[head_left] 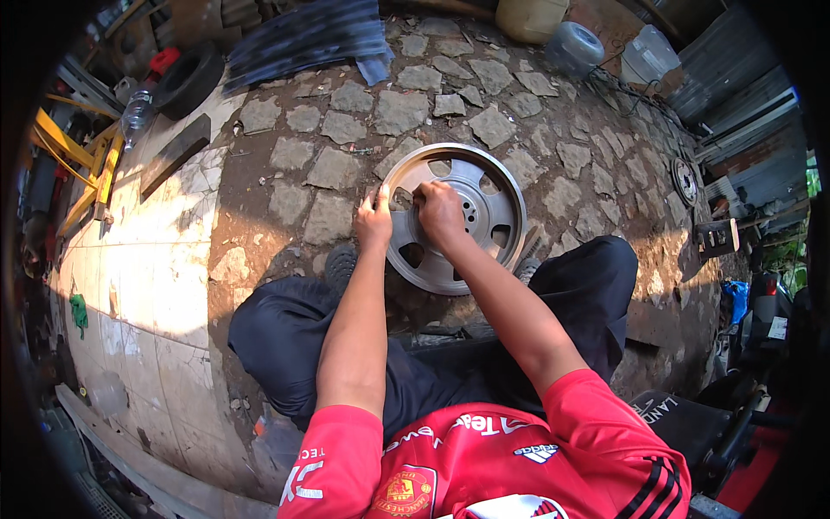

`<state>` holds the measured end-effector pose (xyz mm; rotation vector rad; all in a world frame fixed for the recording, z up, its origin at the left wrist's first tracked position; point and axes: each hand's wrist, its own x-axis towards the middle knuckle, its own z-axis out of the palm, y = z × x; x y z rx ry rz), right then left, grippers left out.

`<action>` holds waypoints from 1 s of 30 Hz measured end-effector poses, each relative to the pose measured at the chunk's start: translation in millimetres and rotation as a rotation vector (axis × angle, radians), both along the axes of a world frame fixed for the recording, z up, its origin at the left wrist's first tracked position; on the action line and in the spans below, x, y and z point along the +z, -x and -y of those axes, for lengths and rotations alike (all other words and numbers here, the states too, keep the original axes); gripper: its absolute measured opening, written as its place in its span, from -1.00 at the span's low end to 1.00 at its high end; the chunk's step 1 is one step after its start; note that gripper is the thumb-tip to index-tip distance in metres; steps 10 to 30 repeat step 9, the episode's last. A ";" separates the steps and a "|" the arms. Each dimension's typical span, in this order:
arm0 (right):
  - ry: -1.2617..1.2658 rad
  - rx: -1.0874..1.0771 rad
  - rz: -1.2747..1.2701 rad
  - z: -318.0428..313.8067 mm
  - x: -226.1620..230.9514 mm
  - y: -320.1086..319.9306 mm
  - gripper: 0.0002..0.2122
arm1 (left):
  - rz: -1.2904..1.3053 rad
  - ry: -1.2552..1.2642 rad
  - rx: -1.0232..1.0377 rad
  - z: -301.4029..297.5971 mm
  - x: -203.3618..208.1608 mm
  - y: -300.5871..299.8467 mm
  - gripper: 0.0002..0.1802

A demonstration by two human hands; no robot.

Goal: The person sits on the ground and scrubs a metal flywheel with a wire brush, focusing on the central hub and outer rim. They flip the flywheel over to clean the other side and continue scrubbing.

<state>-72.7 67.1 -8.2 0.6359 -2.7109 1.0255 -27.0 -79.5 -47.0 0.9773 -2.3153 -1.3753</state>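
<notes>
A silver-grey alloy wheel rim (456, 268) with broad spokes and a holed hub stands in front of me between my feet, its face toward me. My left hand (373, 223) grips the left edge of the rim, thumb on the outside lip and the other fingers partly hidden. My right hand (440, 214) is over the left spokes beside the hub, fingers curled together against the metal. Whatever those fingers hold, if anything, is hidden beneath them. My knees are bent out on either side of the wheel.
Rough paving stones (402, 112) set in dirt surround the wheel. Left are pale tiles (173, 277), a dark wooden plank (176, 156), a black tyre (190, 82) and a yellow metal stand (99, 169). Another wheel (684, 181) leans at right; plastic tubs (575, 48) stand at the back.
</notes>
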 end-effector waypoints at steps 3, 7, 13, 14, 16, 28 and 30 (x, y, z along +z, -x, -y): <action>-0.062 0.151 0.138 -23.8 7.1 -3.8 -0.88 | 0.042 -0.195 -0.081 8.0 3.9 -4.0 -0.18; 0.169 -0.069 0.306 -46.8 93.0 16.5 -0.83 | 0.043 -0.169 -0.029 20.3 -16.6 -5.8 -0.19; 0.405 -0.109 0.435 -68.9 102.0 36.4 -0.75 | 0.126 -0.239 -0.036 13.3 -17.8 3.0 -0.16; 0.405 -0.109 0.435 -68.9 102.0 36.4 -0.75 | 0.126 -0.239 -0.036 13.3 -17.8 3.0 -0.16; 0.405 -0.109 0.435 -68.9 102.0 36.4 -0.75 | 0.126 -0.239 -0.036 13.3 -17.8 3.0 -0.16; 0.405 -0.109 0.435 -68.9 102.0 36.4 -0.75 | 0.126 -0.239 -0.036 13.3 -17.8 3.0 -0.16; 0.405 -0.109 0.435 -68.9 102.0 36.4 -0.75 | 0.126 -0.239 -0.036 13.3 -17.8 3.0 -0.16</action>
